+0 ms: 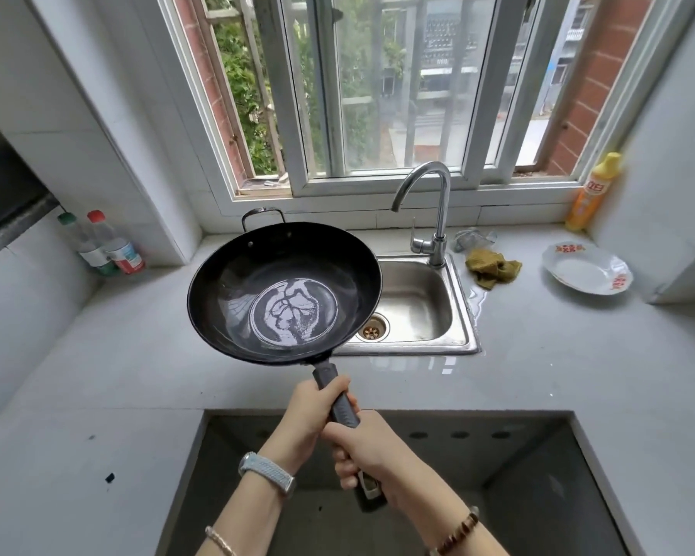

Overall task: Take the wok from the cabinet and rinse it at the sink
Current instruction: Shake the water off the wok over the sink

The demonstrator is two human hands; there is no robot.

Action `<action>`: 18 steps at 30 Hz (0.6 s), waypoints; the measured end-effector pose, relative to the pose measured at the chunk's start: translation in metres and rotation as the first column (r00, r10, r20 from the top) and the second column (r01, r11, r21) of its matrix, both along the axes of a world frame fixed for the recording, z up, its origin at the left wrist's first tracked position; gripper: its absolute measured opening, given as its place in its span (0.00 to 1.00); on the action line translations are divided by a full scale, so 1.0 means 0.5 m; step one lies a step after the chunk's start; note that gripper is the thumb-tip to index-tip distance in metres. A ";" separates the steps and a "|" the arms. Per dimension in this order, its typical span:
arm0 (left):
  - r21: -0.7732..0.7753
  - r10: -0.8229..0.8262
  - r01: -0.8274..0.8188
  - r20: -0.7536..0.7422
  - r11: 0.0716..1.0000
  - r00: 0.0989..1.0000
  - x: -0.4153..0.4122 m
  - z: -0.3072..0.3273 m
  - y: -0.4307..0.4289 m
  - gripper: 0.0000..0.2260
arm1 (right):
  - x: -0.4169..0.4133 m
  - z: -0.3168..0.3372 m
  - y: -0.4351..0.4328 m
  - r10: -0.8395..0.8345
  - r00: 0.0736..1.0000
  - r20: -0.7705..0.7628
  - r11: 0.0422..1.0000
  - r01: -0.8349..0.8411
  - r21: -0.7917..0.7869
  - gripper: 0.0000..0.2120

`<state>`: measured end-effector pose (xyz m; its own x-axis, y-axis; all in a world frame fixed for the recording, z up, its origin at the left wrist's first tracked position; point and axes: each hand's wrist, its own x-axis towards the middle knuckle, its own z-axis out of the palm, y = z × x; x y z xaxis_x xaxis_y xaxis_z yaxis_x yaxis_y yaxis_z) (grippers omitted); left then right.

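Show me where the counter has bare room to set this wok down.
Widest bare stretch: the counter left of the sink, in front of the two bottles. Also free: between sink and plate. Crowded: behind the faucet, by the rag.

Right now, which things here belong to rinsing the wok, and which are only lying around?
Belong to the job:
- wok, some water in its bottom
- left hand and right hand, both gripping its handle
- faucet
- sink

Just lying about:
- two bottles
- yellow bottle
- green rag
- white plate
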<state>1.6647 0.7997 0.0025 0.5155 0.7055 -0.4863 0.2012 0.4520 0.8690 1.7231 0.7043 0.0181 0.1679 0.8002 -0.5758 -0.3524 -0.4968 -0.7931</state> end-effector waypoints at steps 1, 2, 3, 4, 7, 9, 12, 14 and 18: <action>-0.007 -0.015 0.015 0.000 1.000 1.000 -0.006 -0.004 0.003 0.08 | -0.009 0.000 0.000 -0.012 1.000 0.008 1.000 0.012 -0.001 0.04; -0.014 -0.031 0.031 0.001 0.999 1.000 -0.014 -0.008 0.004 0.08 | -0.020 0.000 -0.001 -0.027 1.000 0.016 1.000 0.027 -0.001 0.04; -0.022 -0.045 0.045 0.001 0.999 0.999 -0.022 -0.012 0.006 0.09 | -0.032 0.000 -0.001 -0.044 0.999 0.022 0.999 0.044 0.001 0.04; -0.029 -0.061 0.061 0.002 0.998 0.998 -0.032 -0.014 0.009 0.09 | -0.045 0.001 -0.001 -0.062 0.998 0.029 0.998 0.062 0.002 0.04; -0.049 -0.116 0.117 0.008 0.992 0.993 -0.067 -0.021 0.013 0.10 | -0.096 0.002 -0.004 -0.122 0.992 0.030 0.993 0.122 0.004 0.04; -0.056 -0.155 0.155 0.007 0.986 0.988 -0.092 -0.024 0.010 0.11 | -0.131 -0.002 -0.010 -0.169 0.985 0.014 0.986 0.169 -0.003 0.05; -0.057 -0.218 0.218 0.006 0.974 0.976 -0.128 -0.028 -0.001 0.11 | -0.180 -0.011 -0.023 -0.236 0.972 -0.007 0.971 0.236 -0.021 0.06; -0.076 -0.247 0.247 0.013 0.966 0.969 -0.145 -0.027 -0.014 0.11 | -0.205 -0.016 -0.035 -0.290 0.957 -0.022 0.956 0.289 -0.046 0.06; -0.099 -0.309 0.309 0.020 0.946 0.951 -0.167 -0.024 -0.056 0.11 | -0.244 -0.019 -0.071 -0.377 0.926 -0.011 0.925 0.375 -0.067 0.07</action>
